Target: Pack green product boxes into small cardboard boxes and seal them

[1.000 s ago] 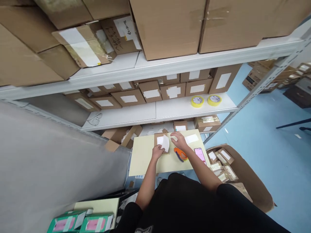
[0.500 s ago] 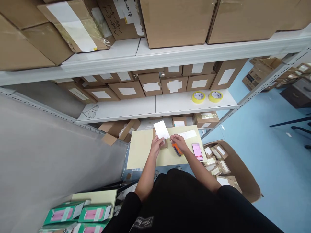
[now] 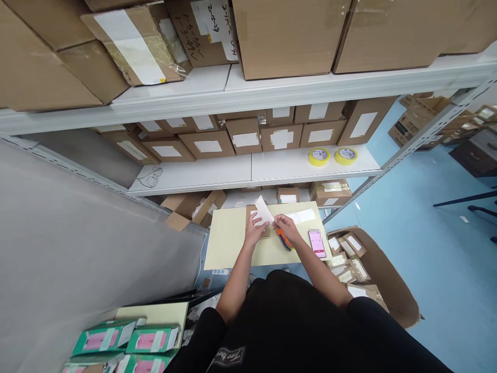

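Note:
A white paper label (image 3: 263, 209) is held tilted above the pale yellow table (image 3: 225, 243). My left hand (image 3: 253, 229) is closed on its lower left part. At the label's lower right corner, the fingertips of my right hand (image 3: 285, 228) are pinched together on the edge. Beneath the label lies a small brown cardboard box (image 3: 265, 234), mostly hidden by my left hand and the paper. An orange and blue tape dispenser (image 3: 284, 240) lies just under my right hand. Behind that hand rests a white paper strip (image 3: 302, 215), and a phone with a pink screen (image 3: 317, 243) lies to the right.
A large open carton (image 3: 388, 280) holding several small taped parcels stands right of the table. Two yellow tape rolls (image 3: 319, 156) sit on the white shelf (image 3: 217, 173) ahead, before labelled boxes. An open box (image 3: 182, 207) is at the back left. Green and pink packages (image 3: 100, 339) lie lower left.
The label has turned from nearly flat-on to a narrower, tilted angle. My left hand has shifted slightly right, and my right fingers have closed in on the label's corner.

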`<state>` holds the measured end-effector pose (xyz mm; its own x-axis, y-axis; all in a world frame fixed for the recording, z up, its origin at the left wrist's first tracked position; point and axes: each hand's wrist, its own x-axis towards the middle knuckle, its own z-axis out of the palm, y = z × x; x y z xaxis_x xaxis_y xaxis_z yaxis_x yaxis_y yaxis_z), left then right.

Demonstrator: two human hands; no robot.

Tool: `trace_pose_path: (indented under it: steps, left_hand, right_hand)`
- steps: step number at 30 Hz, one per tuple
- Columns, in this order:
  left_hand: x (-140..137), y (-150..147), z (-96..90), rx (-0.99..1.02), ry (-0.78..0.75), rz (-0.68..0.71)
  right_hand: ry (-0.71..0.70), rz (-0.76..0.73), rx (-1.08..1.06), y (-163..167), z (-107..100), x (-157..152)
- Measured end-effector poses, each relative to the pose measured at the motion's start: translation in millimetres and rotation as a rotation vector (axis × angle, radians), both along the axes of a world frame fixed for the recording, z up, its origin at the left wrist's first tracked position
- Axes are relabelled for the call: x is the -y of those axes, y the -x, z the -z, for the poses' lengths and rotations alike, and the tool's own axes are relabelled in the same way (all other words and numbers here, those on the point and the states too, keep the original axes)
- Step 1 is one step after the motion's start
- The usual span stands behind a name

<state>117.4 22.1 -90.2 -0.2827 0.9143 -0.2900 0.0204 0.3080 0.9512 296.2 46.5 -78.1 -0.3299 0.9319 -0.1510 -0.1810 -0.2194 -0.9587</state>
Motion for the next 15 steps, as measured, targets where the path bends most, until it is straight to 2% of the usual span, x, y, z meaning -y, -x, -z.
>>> trace_pose_path:
  steps: [3, 6, 8, 11, 15]
  left_hand:
    - [5, -4, -9.3, -0.175, -0.119, 0.028]
    - [10, -9, -22.8, -0.176, -0.182, 0.179]
    - [12, -11, -30.6, -0.159, -0.192, 0.224]
    - [17, -13, -37.3, -0.164, -0.217, 0.239]
    - [21, -16, -37.0, -0.191, -0.235, 0.215]
  right_hand:
    - [-0.042, -0.026, 0.026, 1, 0, 0]
    - [-0.103, -0.056, 0.046, 2, -1, -1]
    - [-0.133, -0.069, 0.054, 2, -3, -1]
    - [-0.176, -0.071, 0.097, 1, -9, 1]
    - [-0.233, -0.065, 0.199, -2, -15, 6]
